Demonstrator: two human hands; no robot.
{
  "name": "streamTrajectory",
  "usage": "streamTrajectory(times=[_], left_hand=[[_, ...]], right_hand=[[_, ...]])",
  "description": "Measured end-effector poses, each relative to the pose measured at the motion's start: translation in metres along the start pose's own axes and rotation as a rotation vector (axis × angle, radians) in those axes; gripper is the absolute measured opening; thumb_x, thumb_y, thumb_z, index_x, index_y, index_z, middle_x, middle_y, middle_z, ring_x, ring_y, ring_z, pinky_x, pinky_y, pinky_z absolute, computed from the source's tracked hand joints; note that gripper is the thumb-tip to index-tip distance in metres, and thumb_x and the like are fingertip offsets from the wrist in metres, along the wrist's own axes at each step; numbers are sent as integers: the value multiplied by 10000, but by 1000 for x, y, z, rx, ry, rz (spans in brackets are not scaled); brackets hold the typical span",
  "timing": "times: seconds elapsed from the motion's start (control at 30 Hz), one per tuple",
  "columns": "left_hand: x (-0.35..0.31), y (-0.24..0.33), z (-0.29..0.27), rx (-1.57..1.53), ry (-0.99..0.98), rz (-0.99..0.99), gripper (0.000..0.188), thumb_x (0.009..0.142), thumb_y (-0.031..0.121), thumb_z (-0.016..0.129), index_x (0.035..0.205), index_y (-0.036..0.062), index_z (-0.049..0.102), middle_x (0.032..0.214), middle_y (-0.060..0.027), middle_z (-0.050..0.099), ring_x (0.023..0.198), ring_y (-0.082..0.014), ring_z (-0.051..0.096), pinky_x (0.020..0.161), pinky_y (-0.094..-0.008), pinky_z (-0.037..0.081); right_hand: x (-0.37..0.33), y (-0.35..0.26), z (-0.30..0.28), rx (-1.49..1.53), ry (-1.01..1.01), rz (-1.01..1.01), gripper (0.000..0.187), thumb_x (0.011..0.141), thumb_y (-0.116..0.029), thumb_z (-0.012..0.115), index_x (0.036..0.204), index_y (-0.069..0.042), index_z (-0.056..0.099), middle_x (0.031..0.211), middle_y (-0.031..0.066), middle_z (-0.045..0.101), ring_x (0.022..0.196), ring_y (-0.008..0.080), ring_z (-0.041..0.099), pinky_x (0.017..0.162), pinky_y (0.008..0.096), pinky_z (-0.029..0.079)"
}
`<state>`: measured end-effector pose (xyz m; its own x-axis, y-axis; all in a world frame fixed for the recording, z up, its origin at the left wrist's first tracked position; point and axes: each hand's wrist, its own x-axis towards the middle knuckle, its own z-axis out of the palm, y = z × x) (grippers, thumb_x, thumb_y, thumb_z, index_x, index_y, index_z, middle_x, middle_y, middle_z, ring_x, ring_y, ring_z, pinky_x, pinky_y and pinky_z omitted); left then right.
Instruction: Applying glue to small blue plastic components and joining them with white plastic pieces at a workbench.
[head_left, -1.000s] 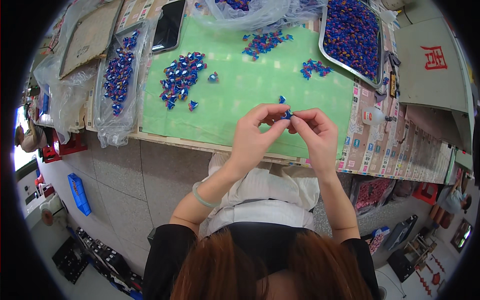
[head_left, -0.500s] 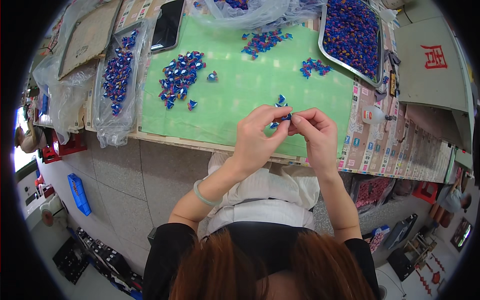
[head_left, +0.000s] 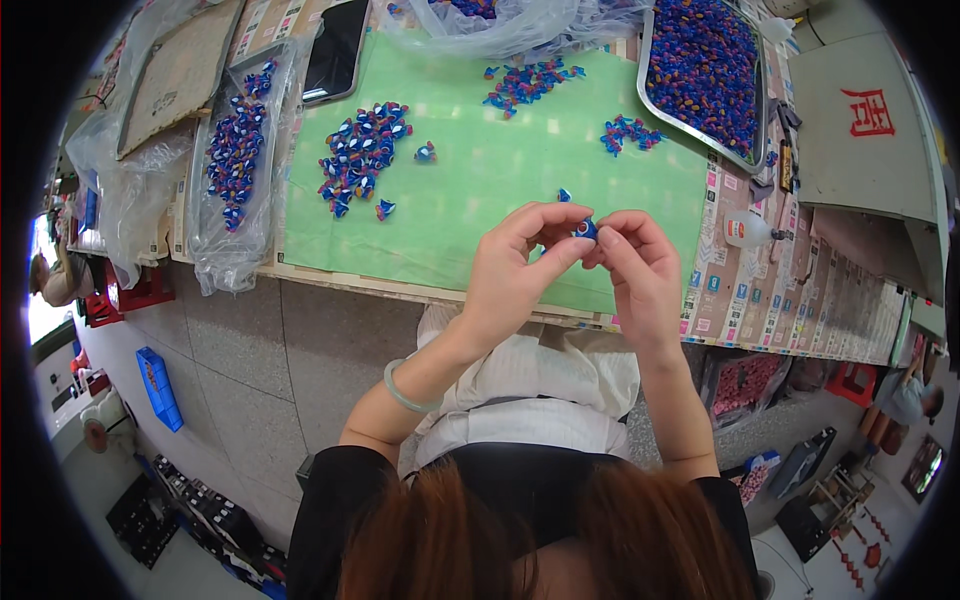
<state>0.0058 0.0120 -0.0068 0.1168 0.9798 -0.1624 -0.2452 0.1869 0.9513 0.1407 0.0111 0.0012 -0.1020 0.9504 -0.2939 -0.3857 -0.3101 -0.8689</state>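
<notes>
Close to the near edge of the green sheet (head_left: 460, 225), my two hands meet at the fingertips. Between thumb and forefinger, my left hand (head_left: 512, 262) pinches a small blue-and-white plastic piece (head_left: 584, 230). My right hand (head_left: 645, 275) is closed on the same piece from the right; its exact grip is partly hidden. Just beyond the fingers lies another small blue piece (head_left: 565, 195), and more are partly covered by my left hand. To the left sits a pile of blue, white and red pieces (head_left: 362, 152), with one single piece (head_left: 425, 152) beside it.
Loose blue-and-orange parts (head_left: 532, 85) and a smaller cluster (head_left: 630, 135) lie farther back. At the right stands a metal tray (head_left: 645, 95) full of parts, near a small bottle (head_left: 745, 229). A phone (head_left: 336, 52) and a plastic-lined tray (head_left: 215, 255) are at the left.
The blue piece has turned between my fingertips and now shows a white ring-like face. Both hands have shifted very slightly to the right.
</notes>
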Motion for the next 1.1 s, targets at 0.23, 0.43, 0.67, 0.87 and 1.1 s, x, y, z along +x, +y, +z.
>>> streamTrajectory(times=[0.23, 0.43, 0.67, 0.87, 1.1], left_hand=[[-2, 9, 0, -60, -40, -51, 219, 763, -10, 556, 979, -37, 542, 868, -55, 583, 795, -95, 540, 727, -208, 434], [-2, 13, -1, -131, -69, -69, 203, 767, 23, 561, 964, -29, 559, 859, -60, 572, 787, -106, 542, 731, -225, 434], [3, 11, -5, -239, -131, -79, 193, 770, 23, 556, 956, -25, 555, 870, -60, 574, 796, -109, 539, 738, -231, 430], [2, 8, -5, -467, -133, -211, 141, 778, 53, 556, 908, -3, 559, 850, -51, 582, 803, -103, 529, 741, -229, 410], [2, 7, -2, -454, -129, -230, 116, 777, 42, 548, 885, -1, 543, 868, -63, 576, 785, -108, 524, 720, -238, 419]], right_hand=[[-5, 1, -6, -392, -37, -357, 121, 776, 68, 493, 881, 39, 547, 859, 78, 540, 786, 124, 528, 701, 223, 437], [-9, 0, 0, -414, -27, -403, 113, 781, 51, 497, 884, 39, 542, 842, 80, 543, 764, 126, 530, 684, 226, 436], [-10, -9, 1, 93, -24, -28, 143, 793, -9, 507, 925, 44, 523, 801, 89, 571, 733, 127, 543, 667, 247, 433], [-15, -9, 5, -171, -1, -175, 131, 793, -11, 516, 910, 44, 534, 815, 81, 569, 715, 118, 549, 655, 228, 443], [-16, -9, 4, -279, 22, -263, 97, 794, 24, 502, 879, 47, 543, 836, 76, 557, 733, 113, 545, 666, 219, 442]])
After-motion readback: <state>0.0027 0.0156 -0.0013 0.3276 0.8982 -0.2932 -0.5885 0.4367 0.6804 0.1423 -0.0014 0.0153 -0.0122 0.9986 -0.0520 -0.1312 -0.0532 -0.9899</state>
